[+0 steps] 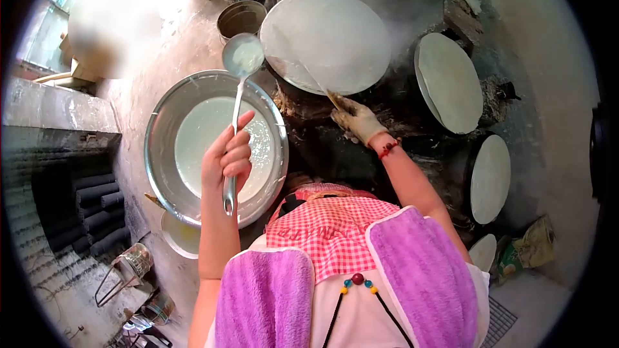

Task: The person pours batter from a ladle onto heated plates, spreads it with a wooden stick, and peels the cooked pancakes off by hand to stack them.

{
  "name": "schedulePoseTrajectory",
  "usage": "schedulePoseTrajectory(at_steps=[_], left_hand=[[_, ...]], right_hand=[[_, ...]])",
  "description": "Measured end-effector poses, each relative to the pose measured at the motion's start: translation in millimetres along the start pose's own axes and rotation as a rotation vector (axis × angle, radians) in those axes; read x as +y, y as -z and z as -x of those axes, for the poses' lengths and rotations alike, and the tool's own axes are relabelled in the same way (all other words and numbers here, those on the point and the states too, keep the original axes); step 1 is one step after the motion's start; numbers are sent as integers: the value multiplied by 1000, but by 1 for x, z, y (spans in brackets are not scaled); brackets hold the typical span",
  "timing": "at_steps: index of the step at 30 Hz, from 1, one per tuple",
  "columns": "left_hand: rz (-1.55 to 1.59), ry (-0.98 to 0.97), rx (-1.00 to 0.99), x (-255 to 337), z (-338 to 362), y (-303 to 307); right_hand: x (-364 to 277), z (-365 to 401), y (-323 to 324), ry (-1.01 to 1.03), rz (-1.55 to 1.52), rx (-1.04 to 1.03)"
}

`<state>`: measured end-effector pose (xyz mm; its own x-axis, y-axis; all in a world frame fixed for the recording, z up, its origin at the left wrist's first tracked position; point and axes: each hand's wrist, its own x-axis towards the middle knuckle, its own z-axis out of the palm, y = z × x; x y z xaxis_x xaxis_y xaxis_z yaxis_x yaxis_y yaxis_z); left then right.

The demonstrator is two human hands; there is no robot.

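Observation:
My left hand (227, 160) is closed round the handle of a metal ladle (238, 113). Pale liquid lies in the ladle's bowl, which is beyond the rim of a wide metal basin (155, 167) of white batter (213, 132). A worn glove covers my right hand (358, 122), which grips a thin spatula (331, 98) by its handle. The spatula's narrow blade reaches over the near edge of a large round griddle covered by a white sheet of batter (325, 35). Steam blurs the griddle's far side.
To the right are more round pans with pale sheets (450, 84), (491, 179). A dark bucket (242, 19) stands behind the ladle. Stacked black briquettes (100, 209) are at the left, and a yellowish bowl (180, 235) sits partly under the basin.

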<state>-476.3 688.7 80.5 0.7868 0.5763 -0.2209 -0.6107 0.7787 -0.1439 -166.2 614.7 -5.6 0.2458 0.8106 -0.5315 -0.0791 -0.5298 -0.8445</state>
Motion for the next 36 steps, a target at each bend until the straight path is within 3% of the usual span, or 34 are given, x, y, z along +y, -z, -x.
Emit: schedulePoseTrajectory(at_steps=[2,4,7,8,10,12,14,15,18,20,22,25,26,28,30,32,34,36], left_hand=[[-11,-24,16,6,31,9],[-74,-167,65,8,64,22],[-68,-287,116,8,98,47],[-61,-289,110,9,105,54],[116,-357,151,10,119,67],[146,-369,145,9,130,71],[148,-409,150,5,141,72],[195,-374,107,6,147,78],[176,-308,92,6,155,77],[93,-280,150,9,154,83],[76,-246,181,5,144,73],[-5,-166,181,2,123,60],[-20,-146,169,1,118,58],[-49,-74,149,-10,95,45],[-94,-36,125,-24,72,34],[-15,25,104,-47,49,17],[23,43,60,-67,32,11],[117,102,-37,-89,16,10]], right_hand=[[19,12,9,-5,-37,-9],[36,29,25,99,-97,256],[61,42,-4,23,83,151],[70,41,-21,83,102,40],[92,23,-36,596,607,61],[79,24,-45,641,453,44],[38,46,-41,133,-60,116],[44,41,-27,46,-153,166],[61,56,-14,22,-133,344],[66,68,-24,58,116,58],[68,73,-33,265,678,-138],[76,92,-33,328,382,7],[69,107,-23,196,339,62],[88,115,7,264,245,313],[93,140,45,29,-54,397],[106,160,79,157,-182,676],[119,170,115,189,-463,738],[111,173,154,-81,-372,701]])
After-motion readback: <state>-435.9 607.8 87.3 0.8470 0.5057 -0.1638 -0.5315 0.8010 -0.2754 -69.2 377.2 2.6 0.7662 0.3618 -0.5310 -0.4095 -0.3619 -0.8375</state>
